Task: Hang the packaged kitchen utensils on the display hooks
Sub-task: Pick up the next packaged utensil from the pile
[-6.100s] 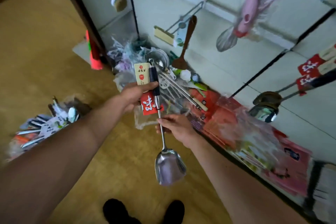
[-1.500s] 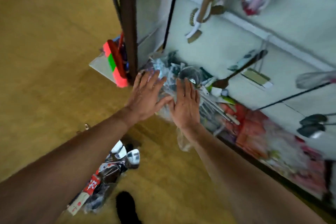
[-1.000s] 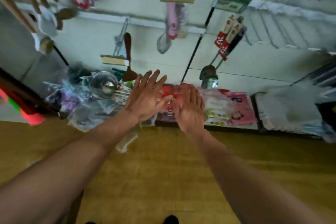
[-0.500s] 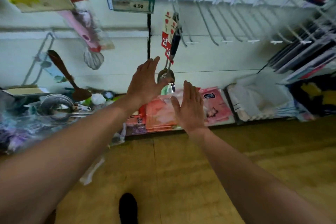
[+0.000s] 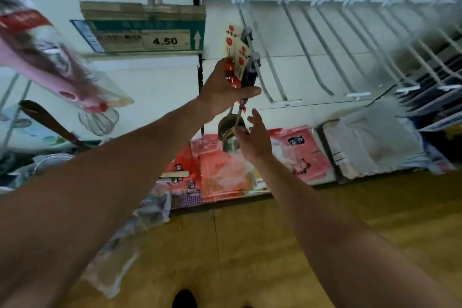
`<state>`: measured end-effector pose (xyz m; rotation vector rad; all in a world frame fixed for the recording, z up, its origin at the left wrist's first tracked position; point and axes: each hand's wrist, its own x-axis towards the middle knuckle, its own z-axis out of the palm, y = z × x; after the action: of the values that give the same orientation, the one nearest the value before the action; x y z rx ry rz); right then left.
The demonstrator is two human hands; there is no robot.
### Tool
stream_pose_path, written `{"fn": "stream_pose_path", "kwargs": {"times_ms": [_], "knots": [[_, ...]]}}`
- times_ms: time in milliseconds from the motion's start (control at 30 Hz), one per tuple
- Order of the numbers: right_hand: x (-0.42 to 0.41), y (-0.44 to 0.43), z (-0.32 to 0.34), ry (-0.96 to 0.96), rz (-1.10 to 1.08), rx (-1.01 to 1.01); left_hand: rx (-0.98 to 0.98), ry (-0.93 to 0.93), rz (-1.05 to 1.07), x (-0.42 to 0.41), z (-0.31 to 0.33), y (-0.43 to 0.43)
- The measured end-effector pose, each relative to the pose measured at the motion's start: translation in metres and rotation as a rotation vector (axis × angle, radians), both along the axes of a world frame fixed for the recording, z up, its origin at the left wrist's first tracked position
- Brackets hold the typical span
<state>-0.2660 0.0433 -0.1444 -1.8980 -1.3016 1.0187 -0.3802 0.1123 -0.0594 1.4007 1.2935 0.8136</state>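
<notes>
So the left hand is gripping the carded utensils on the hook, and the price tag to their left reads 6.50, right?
Not quite. In the head view the price tag reads 4.50, not 6.50. The rest holds: the left hand grips the carded utensils, and the tag sits to their left.

this is a shop aisle. left of the fingers (image 5: 218,72) of the left hand (image 5: 222,87), a shelf label (image 5: 150,37) prints a price, 4.50. those fingers grip carded utensils (image 5: 240,57) hanging at a wall hook, a row of wire display hooks (image 5: 300,57) runs to their right, and below them sealed packets (image 5: 220,170) line the bottom shelf (image 5: 250,195).
</notes>
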Motion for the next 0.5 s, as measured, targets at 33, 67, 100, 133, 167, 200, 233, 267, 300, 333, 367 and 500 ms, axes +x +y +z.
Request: {"fn": "stream_pose_path", "kwargs": {"times_ms": [33, 67, 100, 133, 167, 200, 233, 267, 300, 333, 367, 500], "knots": [[0.001, 0.008, -0.002, 0.042, 0.005, -0.012, 0.016, 0.013, 0.029, 0.002, -0.004, -0.001], [0.002, 0.014, -0.006, 0.067, 0.018, -0.015, 0.031, 0.024, 0.063, 0.002, -0.008, -0.002], [0.001, 0.016, -0.008, 0.068, 0.032, -0.012, 0.043, 0.027, 0.091, 0.002, -0.009, -0.004], [0.001, 0.018, -0.012, 0.069, 0.036, 0.008, 0.056, 0.022, 0.115, 0.002, -0.009, -0.006], [0.000, 0.019, -0.013, 0.041, 0.036, 0.032, 0.067, 0.027, 0.132, 0.000, -0.009, -0.006], [0.000, 0.021, -0.016, 0.012, 0.031, 0.065, 0.079, 0.038, 0.139, -0.002, -0.010, -0.006], [0.000, 0.022, -0.016, -0.007, 0.028, 0.075, 0.088, 0.060, 0.142, -0.004, -0.011, -0.007], [0.000, 0.024, -0.020, 0.014, 0.026, 0.080, 0.096, 0.091, 0.147, -0.006, -0.011, -0.008], [-0.001, 0.025, -0.019, 0.035, 0.040, 0.066, 0.093, 0.119, 0.146, -0.007, -0.009, -0.009], [-0.003, 0.028, -0.020, 0.037, 0.065, 0.072, 0.077, 0.131, 0.145, -0.008, -0.006, -0.010], [-0.005, 0.029, -0.021, 0.011, 0.095, 0.089, 0.048, 0.129, 0.145, -0.008, -0.004, -0.012], [-0.008, 0.027, -0.031, -0.109, 0.151, 0.161, -0.014, 0.058, 0.172, -0.003, 0.002, -0.025]]}}
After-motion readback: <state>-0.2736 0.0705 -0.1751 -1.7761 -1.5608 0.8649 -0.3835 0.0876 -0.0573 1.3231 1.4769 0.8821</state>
